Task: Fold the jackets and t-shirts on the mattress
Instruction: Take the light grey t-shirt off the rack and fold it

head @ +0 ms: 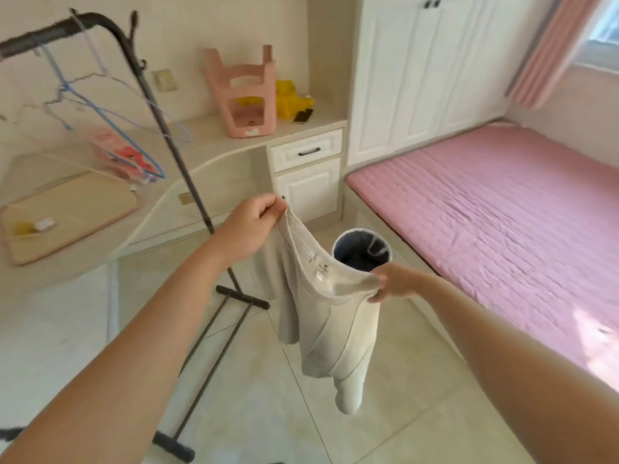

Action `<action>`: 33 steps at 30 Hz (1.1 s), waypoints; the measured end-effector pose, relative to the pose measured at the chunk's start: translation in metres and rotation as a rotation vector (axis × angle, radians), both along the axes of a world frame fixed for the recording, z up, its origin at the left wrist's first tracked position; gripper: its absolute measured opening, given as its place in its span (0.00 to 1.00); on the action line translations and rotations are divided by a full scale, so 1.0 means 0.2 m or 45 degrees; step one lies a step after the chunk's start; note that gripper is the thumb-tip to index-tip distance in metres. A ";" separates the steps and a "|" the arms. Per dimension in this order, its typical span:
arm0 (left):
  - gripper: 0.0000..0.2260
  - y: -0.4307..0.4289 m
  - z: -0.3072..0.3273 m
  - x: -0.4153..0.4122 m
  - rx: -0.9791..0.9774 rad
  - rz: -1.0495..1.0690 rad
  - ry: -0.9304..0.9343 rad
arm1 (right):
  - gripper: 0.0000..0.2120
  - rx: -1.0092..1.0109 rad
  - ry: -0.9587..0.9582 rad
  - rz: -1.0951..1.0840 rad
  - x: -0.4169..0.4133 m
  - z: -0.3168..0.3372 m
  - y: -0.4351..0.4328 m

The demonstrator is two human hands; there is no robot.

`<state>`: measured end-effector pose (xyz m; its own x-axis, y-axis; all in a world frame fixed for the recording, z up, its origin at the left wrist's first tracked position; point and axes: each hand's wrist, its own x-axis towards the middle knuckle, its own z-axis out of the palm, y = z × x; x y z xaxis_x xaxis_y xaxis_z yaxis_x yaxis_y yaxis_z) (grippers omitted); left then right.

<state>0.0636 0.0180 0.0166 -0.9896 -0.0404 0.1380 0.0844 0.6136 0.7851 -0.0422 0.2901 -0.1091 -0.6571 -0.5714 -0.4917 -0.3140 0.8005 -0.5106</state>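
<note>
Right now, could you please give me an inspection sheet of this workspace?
Surface: pink quilted mattress, wrinkled, sun patch at its near edge.
Job's things: cream t-shirt, hanging in the air over the tiled floor, not on the mattress.
Clutter: upturned pink plastic stool on the desk; round dark laundry basket behind the t-shirt; wire hangers on the dark metal clothes rack.
Grippers: left hand and right hand each pinch the t-shirt's top edge.
Cables: maybe a thin cord on the beige desk mat; blurred.
Surroundings: white panelled wardrobe, pink striped curtain.
</note>
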 end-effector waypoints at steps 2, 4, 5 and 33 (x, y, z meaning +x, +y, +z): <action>0.12 0.07 -0.03 -0.10 -0.020 0.053 0.051 | 0.14 -0.109 -0.055 -0.222 -0.04 -0.03 0.15; 0.12 0.15 -0.09 -0.24 -0.092 0.136 0.100 | 0.15 -0.218 0.022 -0.450 -0.07 -0.03 0.31; 0.12 0.17 -0.12 -0.30 -0.139 0.195 0.121 | 0.13 -0.273 0.074 -0.552 -0.09 -0.02 0.36; 0.18 1.29 -0.60 -2.15 -0.937 -0.852 -0.376 | 0.06 0.187 0.509 -1.591 -0.60 0.13 1.70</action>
